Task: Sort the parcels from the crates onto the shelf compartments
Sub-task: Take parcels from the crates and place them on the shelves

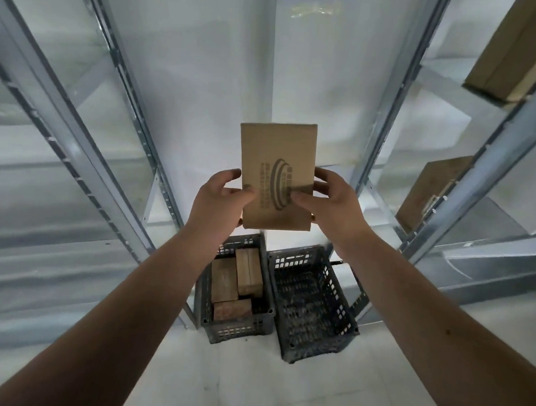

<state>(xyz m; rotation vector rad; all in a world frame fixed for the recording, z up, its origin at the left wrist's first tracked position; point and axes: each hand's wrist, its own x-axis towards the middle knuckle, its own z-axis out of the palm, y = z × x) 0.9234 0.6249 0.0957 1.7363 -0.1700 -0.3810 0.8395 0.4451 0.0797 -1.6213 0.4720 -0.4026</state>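
Observation:
A flat brown cardboard parcel [277, 159] with a grey printed logo is held upright in front of me, above the crates. My left hand [218, 197] grips its lower left edge and my right hand [333, 204] grips its lower right edge, thumbs on the front face. Below on the floor stand two dark plastic crates side by side. The left crate [204, 303] holds several brown parcels [247, 272]. The right crate [342, 306] shows only its mesh bottom.
Grey metal shelving [74, 145] rises on the left with bare shelves. A second metal rack [492, 145] on the right carries a cardboard box [512, 52] on an upper level and another box [429, 188] lower down. A white wall stands behind; pale floor lies below.

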